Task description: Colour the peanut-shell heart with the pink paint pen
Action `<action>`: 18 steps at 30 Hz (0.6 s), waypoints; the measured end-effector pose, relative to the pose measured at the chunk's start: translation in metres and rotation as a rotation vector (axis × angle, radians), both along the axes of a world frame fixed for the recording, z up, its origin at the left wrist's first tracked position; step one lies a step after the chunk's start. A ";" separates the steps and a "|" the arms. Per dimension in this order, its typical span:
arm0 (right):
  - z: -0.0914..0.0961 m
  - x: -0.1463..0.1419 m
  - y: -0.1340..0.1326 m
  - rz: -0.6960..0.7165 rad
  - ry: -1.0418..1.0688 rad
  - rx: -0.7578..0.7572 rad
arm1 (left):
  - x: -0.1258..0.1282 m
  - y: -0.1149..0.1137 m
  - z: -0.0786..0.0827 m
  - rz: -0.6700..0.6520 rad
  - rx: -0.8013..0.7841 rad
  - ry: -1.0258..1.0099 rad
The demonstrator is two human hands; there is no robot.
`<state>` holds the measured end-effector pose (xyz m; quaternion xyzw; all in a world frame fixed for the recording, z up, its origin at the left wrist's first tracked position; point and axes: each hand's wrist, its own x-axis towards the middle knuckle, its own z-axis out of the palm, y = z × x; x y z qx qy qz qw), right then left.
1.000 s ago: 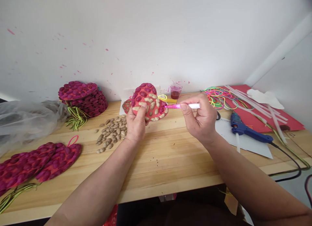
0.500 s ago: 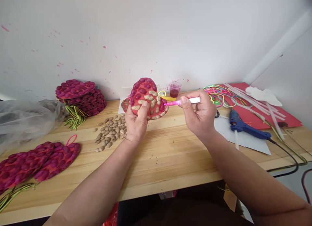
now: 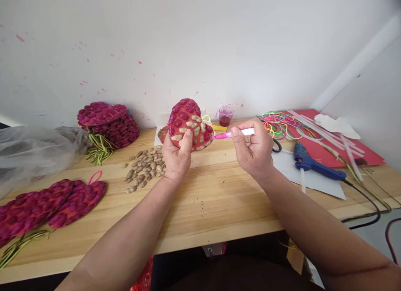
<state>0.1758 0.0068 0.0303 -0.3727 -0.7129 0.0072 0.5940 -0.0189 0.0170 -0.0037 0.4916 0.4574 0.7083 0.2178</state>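
Observation:
My left hand is closed on a red disc covered with peanuts, raised above the table with its face toward me. Peanuts along its top, left and right edges are painted magenta; those in the middle and lower part are bare tan. A yellow loop shows at its right side. Pinched in my right hand is a paintbrush with a white handle and pink-stained front. Its tip meets or nearly meets the disc's right edge. Behind stands a clear cup of dark red paint.
Loose peanuts lie left of my left hand. Farther left are a stack of painted discs, more painted discs and clear plastic sheeting. Right are a blue glue gun, colourful cords, glue sticks and red sheets.
The brush tip has moved slightly down along the disc's right edge. My left hand still holds the disc, and the whole view has shifted a little.

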 end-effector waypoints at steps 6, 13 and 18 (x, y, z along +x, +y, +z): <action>0.003 0.002 0.002 0.012 -0.158 0.092 | -0.003 -0.002 0.001 0.019 0.070 0.176; 0.003 0.003 0.002 0.032 -0.228 0.117 | -0.005 0.000 0.000 0.066 0.064 0.239; 0.004 0.005 0.004 -0.044 -0.236 0.126 | -0.002 0.000 0.003 0.008 -0.019 0.086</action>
